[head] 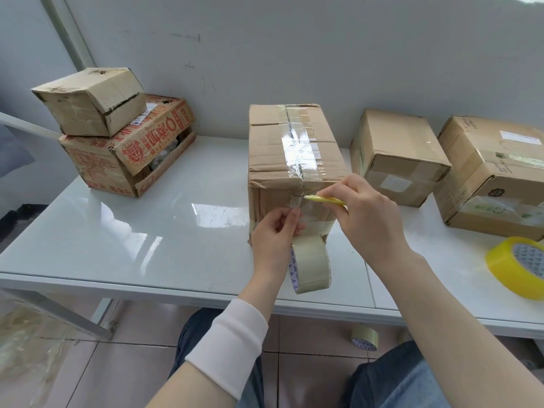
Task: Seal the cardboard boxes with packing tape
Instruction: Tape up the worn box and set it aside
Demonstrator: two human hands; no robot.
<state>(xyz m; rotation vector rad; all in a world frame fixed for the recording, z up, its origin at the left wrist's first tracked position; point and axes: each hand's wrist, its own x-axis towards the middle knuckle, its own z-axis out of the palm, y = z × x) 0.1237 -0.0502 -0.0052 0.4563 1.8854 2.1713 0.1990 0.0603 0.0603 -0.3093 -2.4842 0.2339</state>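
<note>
A: Nearest first?
B: Left hand [276, 231] pinches the tape strip; tape roll [312, 263] dangles at 6 o'clock of it. Right hand [362, 207] grips a yellow cutter [323, 199]
A: The cardboard box [291, 160]?
B: Mid-table [147, 231], 12 o'clock of both hands

The red-printed box [138, 148] bears red Chinese characters, not clearly legible.

Brown box [290, 160], clear tape roll [312, 265], yellow cutter [323, 199]. Yellow tape roll [518, 270]; red-printed box [129, 154]. White table [147, 231], white sleeve [228, 346].
</note>
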